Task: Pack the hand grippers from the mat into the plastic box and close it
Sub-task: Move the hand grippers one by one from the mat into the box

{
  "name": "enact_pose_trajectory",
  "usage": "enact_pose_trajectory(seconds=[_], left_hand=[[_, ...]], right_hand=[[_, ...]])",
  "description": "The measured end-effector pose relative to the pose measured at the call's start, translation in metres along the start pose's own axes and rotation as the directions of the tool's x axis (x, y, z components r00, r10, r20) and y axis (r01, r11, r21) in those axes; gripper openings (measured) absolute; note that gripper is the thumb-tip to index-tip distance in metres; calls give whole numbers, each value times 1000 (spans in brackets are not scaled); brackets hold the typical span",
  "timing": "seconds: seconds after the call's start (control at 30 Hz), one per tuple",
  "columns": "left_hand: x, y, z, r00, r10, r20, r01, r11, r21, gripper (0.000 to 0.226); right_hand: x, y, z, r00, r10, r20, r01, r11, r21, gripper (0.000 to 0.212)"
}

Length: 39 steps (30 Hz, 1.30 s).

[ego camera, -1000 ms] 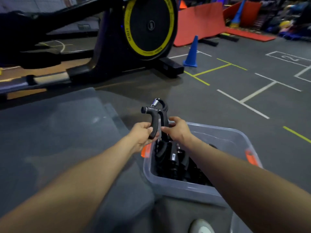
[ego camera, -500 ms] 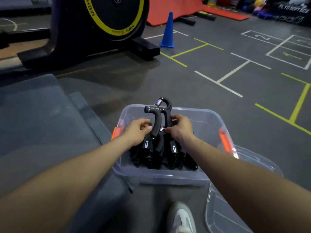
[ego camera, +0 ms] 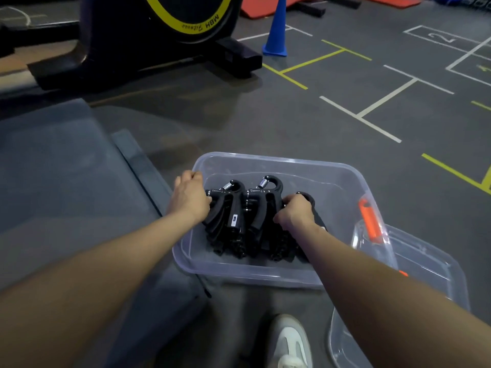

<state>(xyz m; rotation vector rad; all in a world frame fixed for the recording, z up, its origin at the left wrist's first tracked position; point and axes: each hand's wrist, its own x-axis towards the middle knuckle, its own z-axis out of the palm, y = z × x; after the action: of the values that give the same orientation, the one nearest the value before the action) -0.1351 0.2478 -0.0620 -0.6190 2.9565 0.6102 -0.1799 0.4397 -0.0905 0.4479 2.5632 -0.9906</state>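
Left hand curled against the left end of the row of black hand grippers; right hand closed over the gripper at the right end. Row stands inside the clear plastic box on the grey floor. Lid lies just right of the box, grey mat to its left.

Dim indoor light — soft shadows, wide-angle bending at edges, slight blur.
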Motion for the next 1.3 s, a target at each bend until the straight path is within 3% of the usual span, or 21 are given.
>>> enact_pose_trajectory(seconds=[0.53,0.73,0.87,1.0,1.07,1.2,1.3], left_hand=[[0,7,3,999,-32,-14,31,999,-4,46],[0,17,-5,998,-35,48,37,998,-47,61],[-10,53,-13,993,102,54,-96,989,-110,57],[-30,110,-14,958,274,89,-258,953,-159,50],[-41,142,-11,929,356,98,-333,923,-192,48],[-71,206,9,874,466,138,-430,874,-227,44],[-98,245,46,810,545,215,-492,832,-255,44]], right_hand=[[10,5,8,1000,15,-26,-16,1000,-14,27],[4,1,-10,998,-57,-32,59,997,51,31],[-2,-1,-49,988,-135,-75,141,987,81,47],[-10,2,-111,981,-128,-144,150,976,160,42],[-15,12,-141,972,-148,-183,171,979,115,45],[-27,63,-183,967,-145,-210,157,987,40,47],[-27,119,-204,972,-39,-234,59,995,81,48]])
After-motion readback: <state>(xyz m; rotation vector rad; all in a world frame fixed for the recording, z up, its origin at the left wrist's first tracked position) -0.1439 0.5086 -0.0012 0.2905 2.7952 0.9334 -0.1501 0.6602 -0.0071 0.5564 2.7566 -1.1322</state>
